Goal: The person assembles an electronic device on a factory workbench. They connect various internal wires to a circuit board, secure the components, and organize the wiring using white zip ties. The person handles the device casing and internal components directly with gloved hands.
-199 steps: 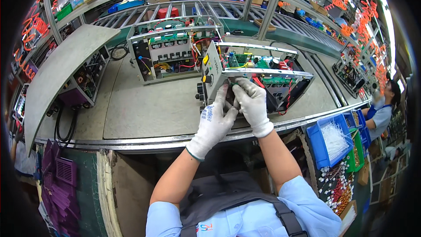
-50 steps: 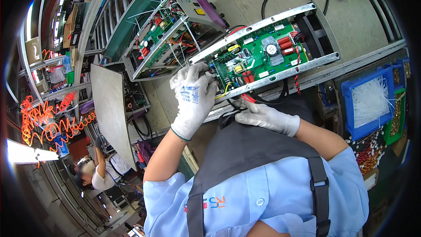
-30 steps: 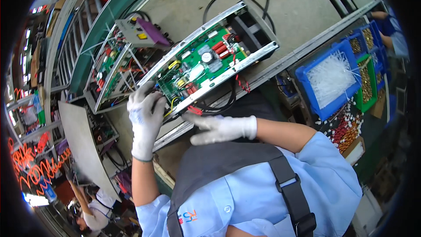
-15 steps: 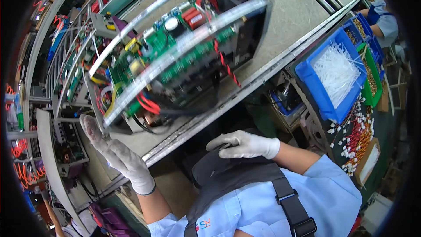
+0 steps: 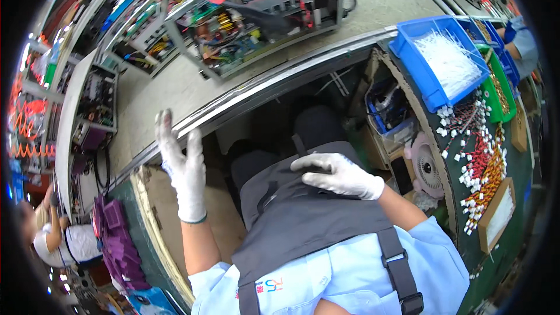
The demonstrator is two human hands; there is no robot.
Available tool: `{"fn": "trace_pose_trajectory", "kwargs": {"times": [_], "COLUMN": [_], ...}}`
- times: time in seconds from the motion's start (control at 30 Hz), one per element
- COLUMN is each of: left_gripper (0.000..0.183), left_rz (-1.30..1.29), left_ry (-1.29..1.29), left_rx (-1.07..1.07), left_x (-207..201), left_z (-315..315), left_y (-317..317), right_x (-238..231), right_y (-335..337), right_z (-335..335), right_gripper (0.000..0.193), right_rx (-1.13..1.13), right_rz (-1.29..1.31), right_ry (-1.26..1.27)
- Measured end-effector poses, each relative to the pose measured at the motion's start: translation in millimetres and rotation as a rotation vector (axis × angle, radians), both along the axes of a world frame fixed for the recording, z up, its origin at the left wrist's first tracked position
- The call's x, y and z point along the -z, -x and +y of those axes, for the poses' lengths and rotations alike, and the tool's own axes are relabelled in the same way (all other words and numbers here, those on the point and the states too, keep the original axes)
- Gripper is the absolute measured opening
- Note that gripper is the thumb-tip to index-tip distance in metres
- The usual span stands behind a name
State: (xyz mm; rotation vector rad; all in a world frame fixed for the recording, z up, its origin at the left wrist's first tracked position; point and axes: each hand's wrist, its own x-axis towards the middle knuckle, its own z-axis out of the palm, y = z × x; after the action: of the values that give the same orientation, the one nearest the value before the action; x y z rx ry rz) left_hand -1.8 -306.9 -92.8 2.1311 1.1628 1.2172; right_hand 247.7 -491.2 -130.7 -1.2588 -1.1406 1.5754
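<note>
My left hand (image 5: 184, 169), in a white work glove with smudged fingertips, is raised near the bench's metal edge with its fingers spread. It holds nothing. Over my dark apron (image 5: 291, 204) hovers or rests my right hand (image 5: 338, 176), gloved in white too; its fingers are stretched out with a gap by the thumb, and nothing shows in it. Beyond both hands, on the bench (image 5: 149, 96), stands a metal-framed electronic unit (image 5: 251, 26) with green circuit boards, copper coils and a twisted red and black wire. Neither hand touches it.
At the right, a blue bin (image 5: 429, 90) holds white plastic strips beside a green bin (image 5: 497, 84) of small brass-coloured parts. Bundled connector wires (image 5: 484, 169) lie near a cardboard box (image 5: 496, 216). A pink fan (image 5: 427, 166) sits below. Another person (image 5: 64, 239) is at far left.
The framed unit now stands farther up in the view and more upright. My left hand has come away from its frame corner, fingers more spread. My right hand stays over the apron.
</note>
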Motion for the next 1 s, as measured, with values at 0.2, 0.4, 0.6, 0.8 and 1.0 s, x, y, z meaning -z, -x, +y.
{"fn": "trace_pose_trajectory", "kwargs": {"times": [0.2,0.4,0.6,0.8,1.0], "left_gripper": [0.062,0.072,0.079,0.054,0.053], "left_rz": [0.089,0.093,-0.05,-0.124,0.093], "left_ry": [-0.045,0.075,0.302,0.316,0.651], "left_rx": [0.017,-0.034,0.087,0.072,0.103], "left_x": [-6.8,10.2,23.6,59.5,29.2], "left_z": [0.0,50.6,130.9,170.8,177.2], "left_y": [-1.9,-21.6,-72.8,-79.3,-79.9], "right_x": [6.3,-30.2,-62.8,-20.4,-27.4], "right_y": [-2.9,-101.8,-173.4,-194.7,-194.5], "right_z": [-2.3,80.2,170.4,212.0,218.4], "right_gripper": [0.038,0.053,0.065,0.05,0.037], "right_rx": [0.117,0.864,1.089,0.934,0.971], "right_rz": [-0.174,-0.218,-0.319,-0.551,-0.689], "right_ry": [-0.244,-0.695,-0.729,-0.669,-0.434]}}
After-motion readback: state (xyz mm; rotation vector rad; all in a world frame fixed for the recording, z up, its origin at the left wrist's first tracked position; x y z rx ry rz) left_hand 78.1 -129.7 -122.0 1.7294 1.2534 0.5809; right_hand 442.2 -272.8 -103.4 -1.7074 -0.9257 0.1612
